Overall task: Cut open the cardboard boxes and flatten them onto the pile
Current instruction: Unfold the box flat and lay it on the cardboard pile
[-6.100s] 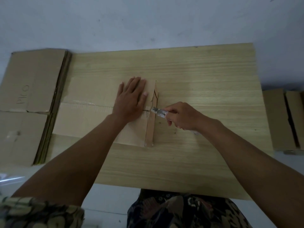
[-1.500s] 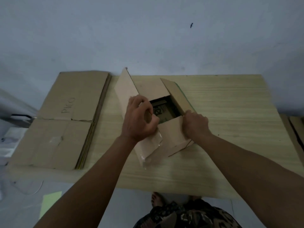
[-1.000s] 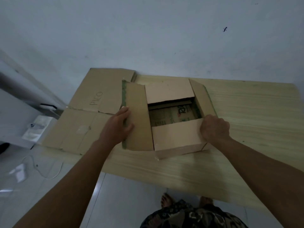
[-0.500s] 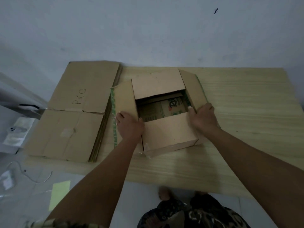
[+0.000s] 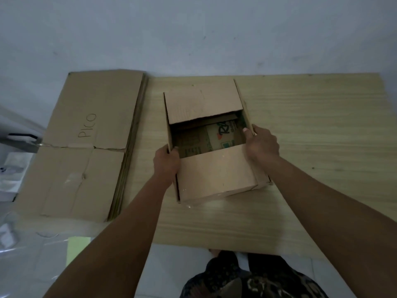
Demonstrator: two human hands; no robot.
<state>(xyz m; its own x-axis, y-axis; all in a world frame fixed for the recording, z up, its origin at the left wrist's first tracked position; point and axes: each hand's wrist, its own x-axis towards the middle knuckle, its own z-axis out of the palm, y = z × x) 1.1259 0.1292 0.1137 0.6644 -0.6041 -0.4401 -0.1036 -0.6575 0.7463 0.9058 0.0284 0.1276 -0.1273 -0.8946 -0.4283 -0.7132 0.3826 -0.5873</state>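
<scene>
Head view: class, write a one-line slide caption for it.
Both hands, left hand and right hand, grip an opened cardboard box beside the flattened pile.

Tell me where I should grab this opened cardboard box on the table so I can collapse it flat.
Hold the cardboard box by its two upright side walls, one from each side, as the left hand and right hand do now. The near and far flaps fold over the top, but the middle is open, so fingers can likely hook over the wall edges and skew the box sideways toward the flattened pile.
</scene>
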